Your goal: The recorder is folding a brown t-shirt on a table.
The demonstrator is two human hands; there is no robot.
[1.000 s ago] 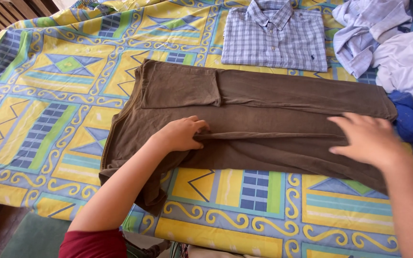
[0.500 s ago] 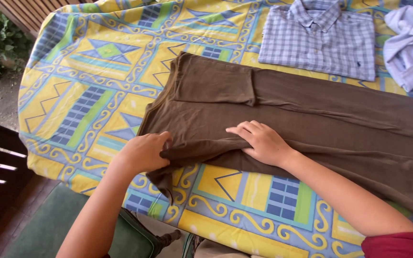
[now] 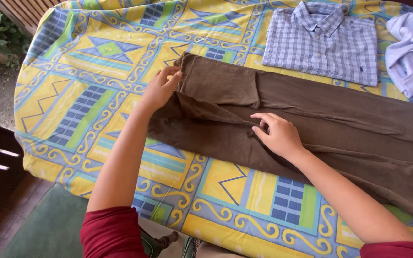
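The left hand (image 3: pixel 160 88) has carried the brown shirt's (image 3: pixel 311 114) near edge up over itself, pinching it; the right hand (image 3: pixel 278 134) presses flat, fingers spread, on the counter (image 3: pixel 72 95).

A: Left arm, entry?
B: Left arm runs up from the lower edge, upper arm in a dark red sleeve, forearm bare and nearly straight. Left hand (image 3: pixel 160 89) at the far end, back of the hand up, fingers bunched with the tips pinched together.

A: Right arm?
B: Right arm comes in from the lower right corner, dark red sleeve at the edge, forearm bare and angled up to the left. Right hand (image 3: pixel 279 133) palm down, wrist level, fingers curled slightly with the tips pressed down.

A: Spacing?
B: Hands apart, left farther out than right.
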